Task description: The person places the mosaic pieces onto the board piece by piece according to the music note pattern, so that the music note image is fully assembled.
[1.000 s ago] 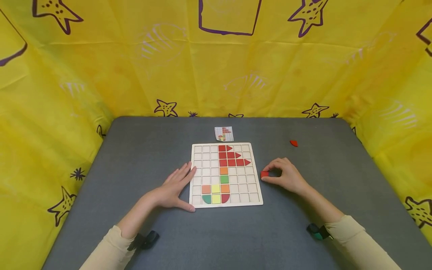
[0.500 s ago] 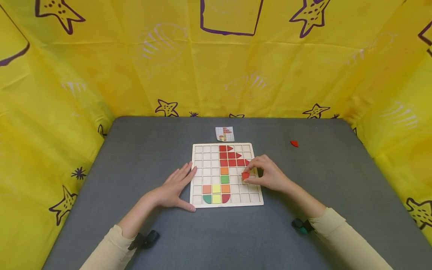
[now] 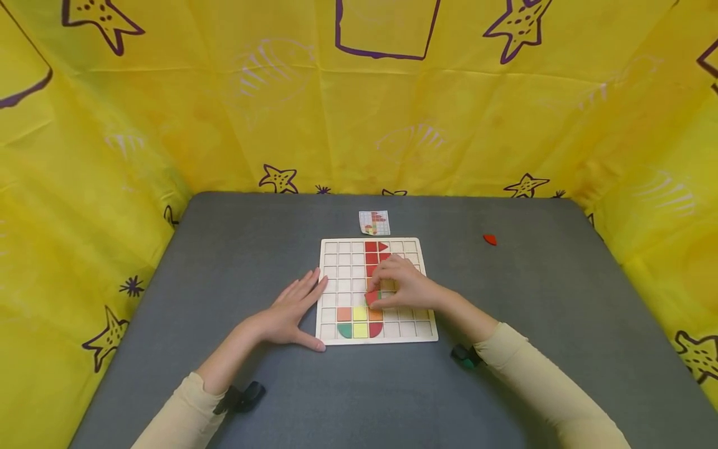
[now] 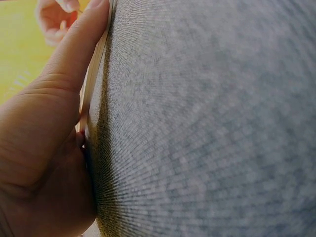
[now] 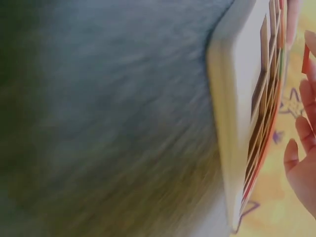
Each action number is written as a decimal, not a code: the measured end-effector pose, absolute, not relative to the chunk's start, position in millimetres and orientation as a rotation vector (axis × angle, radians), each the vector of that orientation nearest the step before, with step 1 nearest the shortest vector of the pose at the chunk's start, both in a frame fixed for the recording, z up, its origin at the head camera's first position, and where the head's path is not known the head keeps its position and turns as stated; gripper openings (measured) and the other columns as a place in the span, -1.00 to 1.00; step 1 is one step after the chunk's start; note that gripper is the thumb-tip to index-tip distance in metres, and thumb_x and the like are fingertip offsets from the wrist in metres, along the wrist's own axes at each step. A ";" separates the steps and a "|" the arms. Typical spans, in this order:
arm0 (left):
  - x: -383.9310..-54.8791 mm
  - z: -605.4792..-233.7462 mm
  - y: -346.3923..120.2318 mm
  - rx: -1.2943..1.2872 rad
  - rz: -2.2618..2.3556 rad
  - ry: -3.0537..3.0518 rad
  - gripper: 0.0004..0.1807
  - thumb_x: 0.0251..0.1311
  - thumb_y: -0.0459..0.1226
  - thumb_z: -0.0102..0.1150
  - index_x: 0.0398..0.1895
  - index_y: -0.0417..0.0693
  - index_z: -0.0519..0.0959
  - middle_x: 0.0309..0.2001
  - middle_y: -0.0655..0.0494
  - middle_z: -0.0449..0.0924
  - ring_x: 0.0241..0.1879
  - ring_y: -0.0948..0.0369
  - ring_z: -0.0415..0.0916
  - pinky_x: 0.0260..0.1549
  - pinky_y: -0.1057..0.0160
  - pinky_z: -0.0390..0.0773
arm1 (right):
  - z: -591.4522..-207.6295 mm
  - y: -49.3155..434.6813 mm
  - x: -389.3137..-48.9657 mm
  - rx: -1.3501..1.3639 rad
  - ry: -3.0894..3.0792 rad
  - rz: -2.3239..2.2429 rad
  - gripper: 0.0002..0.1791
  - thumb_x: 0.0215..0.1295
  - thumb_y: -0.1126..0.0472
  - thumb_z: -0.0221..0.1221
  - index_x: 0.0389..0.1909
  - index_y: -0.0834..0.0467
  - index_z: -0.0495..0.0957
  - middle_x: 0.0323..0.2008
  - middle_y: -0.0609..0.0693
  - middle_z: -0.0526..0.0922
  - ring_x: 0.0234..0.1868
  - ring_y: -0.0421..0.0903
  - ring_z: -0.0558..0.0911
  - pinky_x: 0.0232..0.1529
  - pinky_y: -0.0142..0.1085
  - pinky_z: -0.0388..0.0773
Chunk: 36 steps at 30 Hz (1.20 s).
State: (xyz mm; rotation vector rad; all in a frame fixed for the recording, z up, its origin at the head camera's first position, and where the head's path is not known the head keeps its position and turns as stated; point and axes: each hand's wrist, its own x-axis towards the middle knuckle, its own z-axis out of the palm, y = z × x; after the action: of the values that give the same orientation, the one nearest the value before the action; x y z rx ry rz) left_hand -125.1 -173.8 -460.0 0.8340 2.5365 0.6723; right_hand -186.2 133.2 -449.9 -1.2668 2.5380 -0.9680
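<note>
My left hand (image 3: 283,317) lies with straight fingers along the left edge of the wooden grid board (image 3: 336,280). In the left wrist view its thumb touches the board's rim (image 4: 93,74). Between the thumb and fingers of my right hand (image 3: 409,285) is a red square tile (image 3: 373,298), pinched over the board's middle column. The right wrist view shows this red tile (image 5: 305,59) raised off the board. Yellow tiles (image 3: 359,322), a green rounded tile (image 3: 344,330) and red tiles (image 3: 371,247) sit in the grid. My right hand hides part of the red rows.
A small picture card (image 3: 374,222) lies just behind the board. Far right on the grey table (image 3: 235,249) is a loose red tile (image 3: 490,239) with a curved side. A yellow patterned cloth (image 3: 359,112) hangs around the back and sides.
My right hand has carried the red square tile leftward, from beside the board's right edge to over its middle column. The left hand has stayed at the board's left edge.
</note>
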 end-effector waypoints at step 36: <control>-125.1 -461.4 -174.1 0.828 0.680 2.536 0.40 -0.18 0.33 0.38 0.57 -0.09 -0.21 0.56 -0.09 -0.45 0.52 -0.02 -0.46 0.40 -0.13 -0.25 | -450.5 105.0 -168.8 -0.955 2.777 -0.721 -0.75 0.01 -0.14 0.41 -0.34 -0.13 0.65 -0.28 -0.29 0.56 -0.12 -0.23 0.36 -0.09 -0.21 0.30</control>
State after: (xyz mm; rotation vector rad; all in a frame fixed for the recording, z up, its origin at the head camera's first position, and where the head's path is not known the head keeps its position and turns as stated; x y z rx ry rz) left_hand -125.1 -174.1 -461.4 0.8278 2.5355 0.6802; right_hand -168.8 105.0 -450.5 -0.9554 2.7765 -0.7213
